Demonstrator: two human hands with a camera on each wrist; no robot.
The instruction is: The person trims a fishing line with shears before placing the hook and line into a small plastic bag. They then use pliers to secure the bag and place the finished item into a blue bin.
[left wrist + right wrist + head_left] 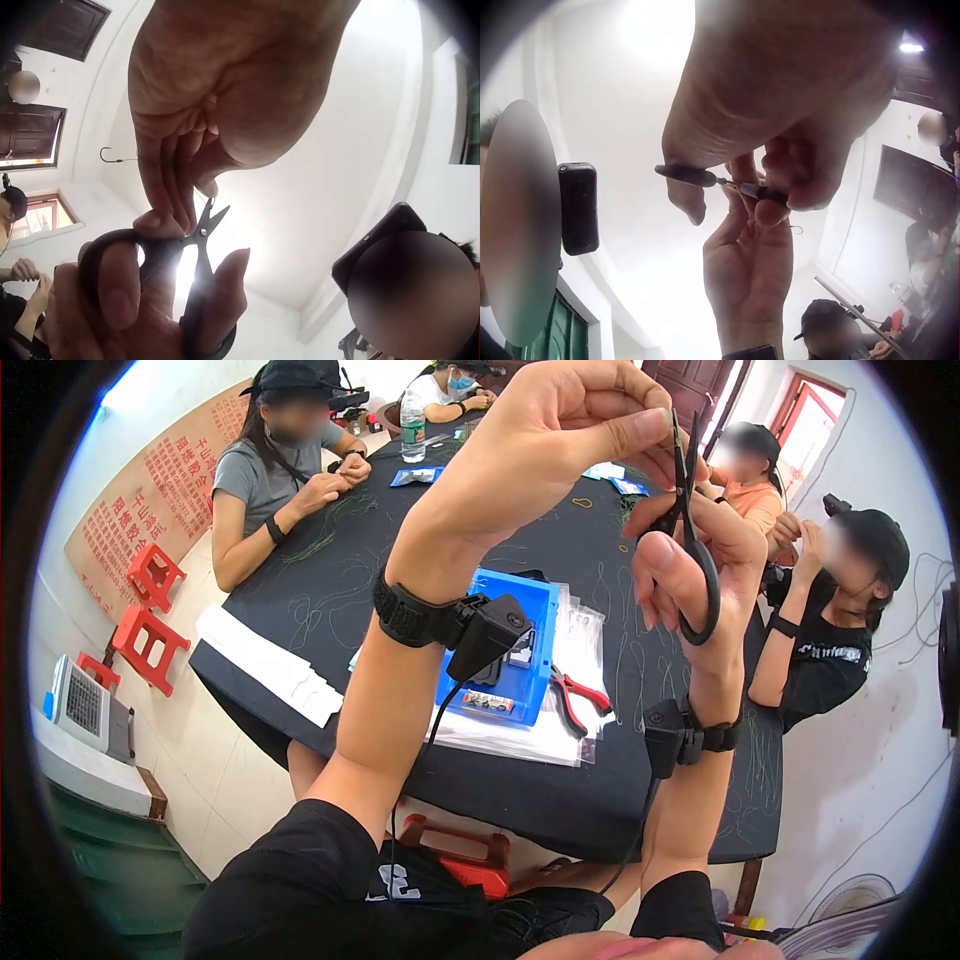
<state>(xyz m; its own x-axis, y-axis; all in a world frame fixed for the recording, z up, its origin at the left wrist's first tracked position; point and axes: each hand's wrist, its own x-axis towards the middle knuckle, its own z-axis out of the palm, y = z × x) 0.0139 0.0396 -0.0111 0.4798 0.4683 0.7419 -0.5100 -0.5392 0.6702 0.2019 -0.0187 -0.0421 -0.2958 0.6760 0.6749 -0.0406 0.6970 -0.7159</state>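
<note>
High over the table, my left hand (585,435) pinches a fine line between thumb and fingers. A small dark fishhook (109,159) sticks out past the back of those fingers in the left wrist view. My right hand (715,555) holds black scissors (685,485), with thumb and finger through the handle loops. The scissor blades (217,217) stand apart in a narrow V, their tips right at the left thumb tip. Most of the line is hidden inside the left hand.
Below my arms sits a blue tray (545,615) on white sheets, beside red-handled pliers (578,700). A paper stack (265,665) lies at the left table edge. Loose thin lines (325,605) spread over the black tablecloth (400,550). Several people sit around the table.
</note>
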